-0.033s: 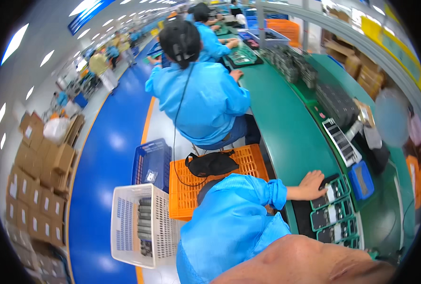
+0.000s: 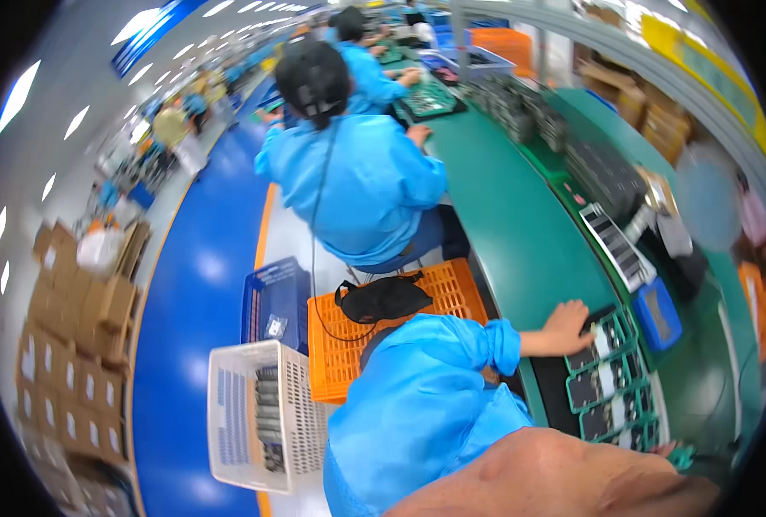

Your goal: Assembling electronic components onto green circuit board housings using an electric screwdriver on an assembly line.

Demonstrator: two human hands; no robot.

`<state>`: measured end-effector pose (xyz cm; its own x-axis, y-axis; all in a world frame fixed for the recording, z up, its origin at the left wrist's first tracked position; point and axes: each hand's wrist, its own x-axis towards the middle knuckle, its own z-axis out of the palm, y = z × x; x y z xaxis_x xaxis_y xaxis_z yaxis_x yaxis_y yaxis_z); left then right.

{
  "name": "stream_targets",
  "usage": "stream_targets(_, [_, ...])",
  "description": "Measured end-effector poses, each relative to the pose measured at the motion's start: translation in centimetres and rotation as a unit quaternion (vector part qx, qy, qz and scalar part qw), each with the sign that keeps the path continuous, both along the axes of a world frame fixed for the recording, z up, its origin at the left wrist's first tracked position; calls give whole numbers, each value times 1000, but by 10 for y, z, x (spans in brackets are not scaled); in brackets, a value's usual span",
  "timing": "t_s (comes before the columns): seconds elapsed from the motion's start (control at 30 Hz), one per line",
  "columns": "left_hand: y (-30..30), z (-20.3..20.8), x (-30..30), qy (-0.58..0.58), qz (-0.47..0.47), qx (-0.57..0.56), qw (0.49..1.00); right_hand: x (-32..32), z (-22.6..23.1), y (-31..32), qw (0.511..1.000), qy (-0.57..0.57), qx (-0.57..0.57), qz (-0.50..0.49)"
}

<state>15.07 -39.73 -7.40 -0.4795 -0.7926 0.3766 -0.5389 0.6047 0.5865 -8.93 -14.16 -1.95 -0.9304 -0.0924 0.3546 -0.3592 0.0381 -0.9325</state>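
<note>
My left hand reaches across the green table with its fingers apart. It lies beside the far end of a green tray, and its thumb is near the tray's edge. Dark flat parts with pale strips and small circuit pieces sit in the tray's several compartments. A black mat shows under its left side. Past the tray's near end, a few fingertips of my right hand show next to a small green piece. The rest of that hand is hidden, and its grip cannot be made out.
Beyond the tray lie a blue box, a striped white panel and stacked dark parts. An orange crate and a white basket stand left. A co-worker in blue sits ahead.
The view has shifted a little. My left hand stays beside the tray's far end, slightly farther up. Fingertips and more of the green piece now show at the tray's near end.
</note>
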Motion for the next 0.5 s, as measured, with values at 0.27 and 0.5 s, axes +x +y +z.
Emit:
stream_targets(0.27, [-64,43,-21,7,-63,-134,989,-36,-46,1,969,11,-211,130])
stream_targets(0.5, [-61,98,-136,-3,-272,-62,960,1,-6,2,979,5,-181,90])
